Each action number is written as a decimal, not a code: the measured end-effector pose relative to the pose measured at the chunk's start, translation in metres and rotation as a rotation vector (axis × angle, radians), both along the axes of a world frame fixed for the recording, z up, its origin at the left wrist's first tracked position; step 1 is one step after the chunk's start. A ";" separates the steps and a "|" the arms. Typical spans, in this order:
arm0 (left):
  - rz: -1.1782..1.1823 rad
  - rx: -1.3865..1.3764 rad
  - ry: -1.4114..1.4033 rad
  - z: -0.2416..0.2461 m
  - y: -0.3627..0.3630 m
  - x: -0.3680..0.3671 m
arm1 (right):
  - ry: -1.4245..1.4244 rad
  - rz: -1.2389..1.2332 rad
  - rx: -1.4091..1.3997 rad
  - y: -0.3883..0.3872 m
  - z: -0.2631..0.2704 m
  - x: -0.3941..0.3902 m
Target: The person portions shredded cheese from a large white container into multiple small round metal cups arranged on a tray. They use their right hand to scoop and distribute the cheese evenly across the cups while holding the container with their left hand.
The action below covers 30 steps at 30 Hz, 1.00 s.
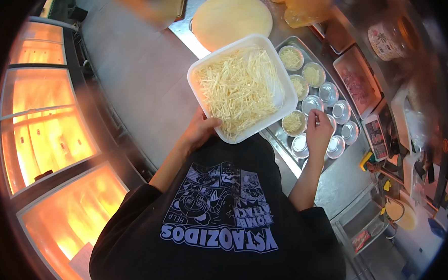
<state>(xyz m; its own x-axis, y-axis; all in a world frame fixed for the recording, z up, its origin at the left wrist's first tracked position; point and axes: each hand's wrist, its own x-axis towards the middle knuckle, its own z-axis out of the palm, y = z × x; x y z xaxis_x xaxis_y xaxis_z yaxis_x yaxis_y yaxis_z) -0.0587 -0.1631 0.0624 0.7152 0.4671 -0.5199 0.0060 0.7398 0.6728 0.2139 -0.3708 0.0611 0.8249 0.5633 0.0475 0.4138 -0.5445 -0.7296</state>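
My left hand grips the near left side of a white plastic tub, thumb over its rim. Cut enoki mushrooms fill much of the tub, which I hold beside a metal tray. On that tray stand several round foil cups; some, such as the foil cup nearest the tub's corner, hold enoki. Bare silver shows inside others, like the foil cup farther right. My right hand is over the cups with its fingers drawn together, just below a bare foil cup. Whether the fingertips pinch anything is hidden.
A round pale board lies beyond the tub. Right of the tray are a container of pinkish meat and a digital scale. A lidded jar stands farther back. Brightly lit glass-fronted cabinets line the left, across the floor.
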 end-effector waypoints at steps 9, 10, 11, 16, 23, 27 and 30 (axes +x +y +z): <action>-0.218 0.025 -0.075 0.012 0.011 0.002 | -0.055 0.364 -0.143 0.106 0.058 -0.038; -0.238 0.024 -0.082 0.009 0.011 0.002 | -0.007 0.381 -0.145 0.106 0.060 -0.038; -0.256 0.021 -0.089 0.007 0.011 0.003 | -0.006 0.379 -0.094 0.104 0.061 -0.036; -0.262 -0.009 -0.068 0.001 0.009 0.004 | 0.203 0.223 0.309 0.088 0.057 -0.034; -0.218 -0.078 -0.032 -0.006 0.004 0.006 | 0.477 0.106 0.676 0.065 0.041 -0.025; -0.139 -0.078 -0.003 -0.014 0.002 0.004 | 0.446 -0.055 0.737 0.040 0.042 -0.013; -0.062 -0.050 -0.016 -0.023 0.007 -0.005 | 0.429 -0.141 0.685 0.009 0.024 -0.001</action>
